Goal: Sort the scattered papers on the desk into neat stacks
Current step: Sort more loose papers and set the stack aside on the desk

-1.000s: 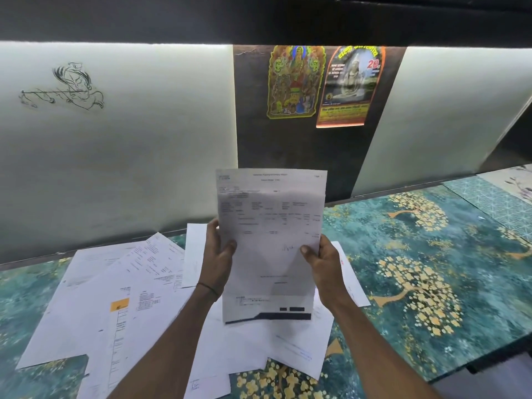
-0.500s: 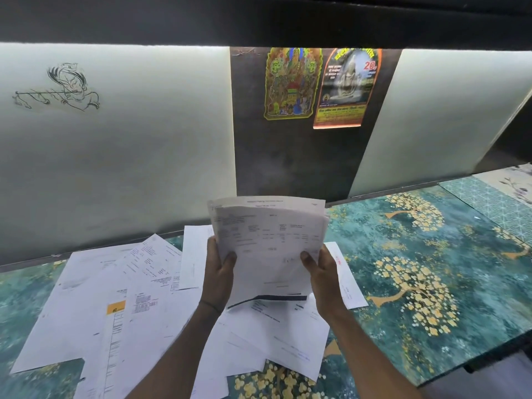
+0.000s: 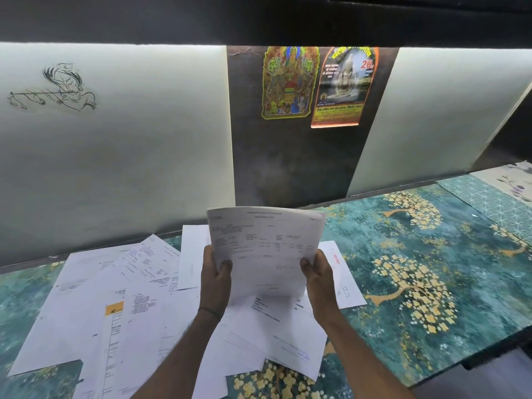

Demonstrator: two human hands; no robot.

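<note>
A small bundle of printed sheets is held tilted above the desk, its top edge bending away from me. My left hand grips its left edge and my right hand grips its right edge, thumbs on the front. Beneath and to the left lie several loose white papers, overlapping at odd angles, one with an orange logo block. More sheets spread under my forearms, and one paper pokes out to the right of my right hand.
The desk top has a teal covering with golden tree patterns. A pale wall panel rises right behind the papers. Two colourful posters hang on a dark strip. The desk's front edge runs lower right.
The held sheets have come down from upright to a low tilt over the pile, their top edge bending back. Both hands kept their grip and sank slightly.
</note>
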